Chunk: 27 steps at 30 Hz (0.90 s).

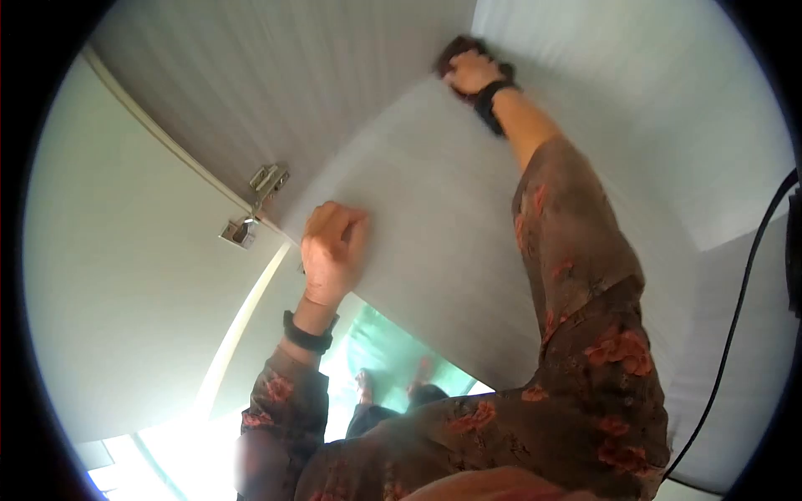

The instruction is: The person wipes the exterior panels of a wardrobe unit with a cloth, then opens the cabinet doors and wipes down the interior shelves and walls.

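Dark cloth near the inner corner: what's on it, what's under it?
On top: the right hand, hiding part of the dark cloth. Grey panel shows beside it; whatever lies directly beneath is covered, can't be seen.

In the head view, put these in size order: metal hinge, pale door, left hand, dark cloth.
Largest to smallest, as they look:
1. Pale door
2. Left hand
3. Dark cloth and metal hinge, unranked: they look close, and the right hand hides part of the cloth.
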Motion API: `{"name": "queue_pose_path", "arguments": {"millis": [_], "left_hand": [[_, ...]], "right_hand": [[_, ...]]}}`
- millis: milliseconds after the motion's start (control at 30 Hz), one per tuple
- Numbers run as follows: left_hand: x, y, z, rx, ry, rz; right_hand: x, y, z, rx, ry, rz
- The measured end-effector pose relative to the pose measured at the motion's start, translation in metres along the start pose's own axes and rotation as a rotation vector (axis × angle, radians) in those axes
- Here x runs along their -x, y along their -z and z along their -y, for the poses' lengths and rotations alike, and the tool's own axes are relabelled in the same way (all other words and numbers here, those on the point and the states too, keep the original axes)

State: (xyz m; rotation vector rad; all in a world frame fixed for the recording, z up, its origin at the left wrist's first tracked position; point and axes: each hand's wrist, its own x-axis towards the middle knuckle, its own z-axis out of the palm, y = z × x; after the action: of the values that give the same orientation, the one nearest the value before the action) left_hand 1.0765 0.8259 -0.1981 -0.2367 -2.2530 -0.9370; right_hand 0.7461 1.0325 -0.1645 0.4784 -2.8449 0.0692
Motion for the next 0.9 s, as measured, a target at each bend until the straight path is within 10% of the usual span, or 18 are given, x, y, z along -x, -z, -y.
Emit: {"name": "queue_pose_path", "arguments": {"millis": [300,533,667,900], "left_hand": [[0.006,-0.010,0.014,-0.007,-0.108,-0.088],[0.010,-0.002,0.028,0.081,-0.200,-0.030],[0.022,0.026,0.020,0.241,-0.145,0.141],[0.025,0.139,-0.067,0.615,-0.260,0.135]], "right_hand": [[0.175,0.058,0.117,-0.146,0.447,0.075],[0.269,0.106,0.145,-0.215,0.361,0.148],[0.276,0.076,0.147,-0.166,0.452,-0.193],[0.268,0.066,0.150,-0.084,0.269,0.029]]}}
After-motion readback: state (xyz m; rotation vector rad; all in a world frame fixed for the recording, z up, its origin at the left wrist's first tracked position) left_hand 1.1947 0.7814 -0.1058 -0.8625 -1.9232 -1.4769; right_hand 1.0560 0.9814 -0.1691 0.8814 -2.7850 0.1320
